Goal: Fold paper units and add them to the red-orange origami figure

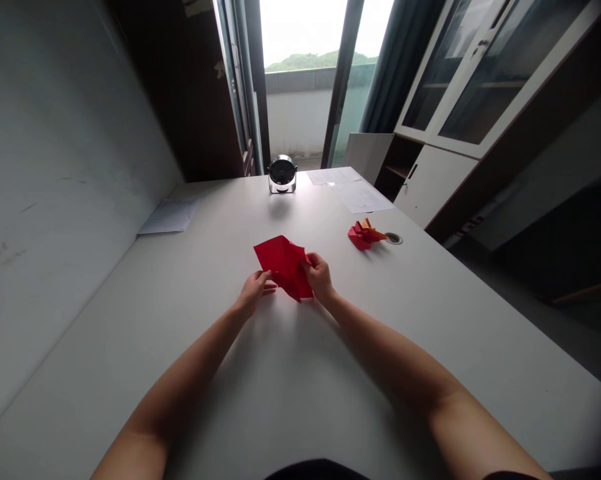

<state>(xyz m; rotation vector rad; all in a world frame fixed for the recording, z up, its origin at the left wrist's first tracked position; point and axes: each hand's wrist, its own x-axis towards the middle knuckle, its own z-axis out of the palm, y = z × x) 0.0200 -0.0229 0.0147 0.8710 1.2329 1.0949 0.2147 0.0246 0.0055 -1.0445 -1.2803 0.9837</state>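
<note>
A sheet of red origami paper (283, 259) with fold creases is held just over the white table, partly bent, its lower corner pointing toward me. My left hand (254, 288) pinches its lower left edge between thumb and fingers. On the right edge, my right hand (319, 273) grips the paper with the thumb on top; the fingers behind it are partly hidden. Farther off to the right lie folded red and orange paper pieces (364, 233), apart from both hands.
The white table (220, 393) meets a wall on the left. A round black device on a metal stand (282, 173) stands at the far end. Printed sheets (361, 197) lie at the far right, a paper stack (168, 216) at the left. A cable grommet (394, 238) sits near the right edge.
</note>
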